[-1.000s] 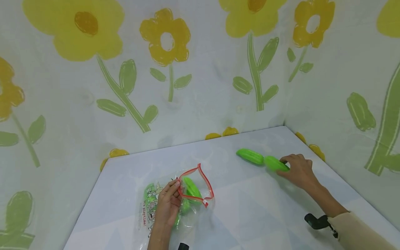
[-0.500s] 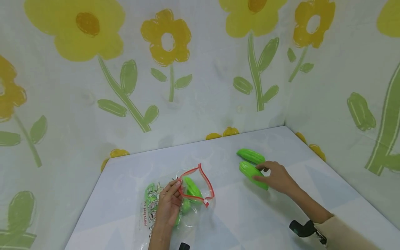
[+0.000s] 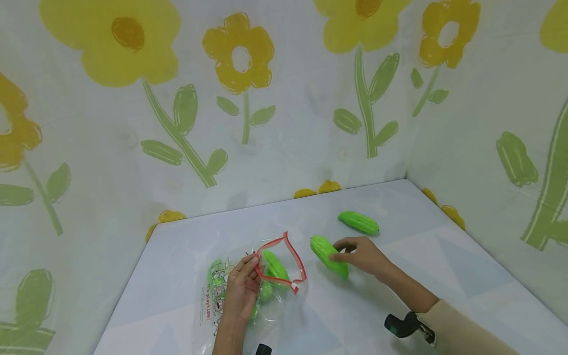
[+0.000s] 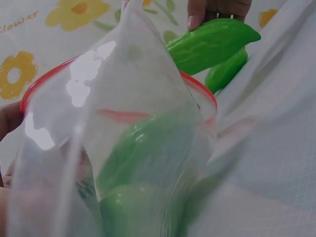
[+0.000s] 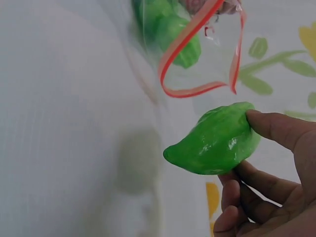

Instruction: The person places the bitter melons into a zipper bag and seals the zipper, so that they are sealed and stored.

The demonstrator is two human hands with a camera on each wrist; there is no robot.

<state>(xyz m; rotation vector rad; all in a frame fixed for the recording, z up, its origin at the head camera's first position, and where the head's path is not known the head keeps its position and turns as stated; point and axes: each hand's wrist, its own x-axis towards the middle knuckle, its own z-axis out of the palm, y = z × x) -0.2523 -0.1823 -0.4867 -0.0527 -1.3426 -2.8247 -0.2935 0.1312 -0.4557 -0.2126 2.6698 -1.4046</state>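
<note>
Near the mouth of the clear zip bag [image 3: 217, 296], the green toy veggie [image 5: 215, 140] sits pinched between the right hand's [image 3: 361, 254] thumb and fingers, while the left hand [image 3: 241, 286] pinches the bag's red rim [image 5: 197, 90]. I'd bet the veggie's hollow plastic, so light, stiff, kinda slick with that shine and hard to break. Grab it round the fat middle tbh, that tapered tip looks like it'd just slide out.
</note>
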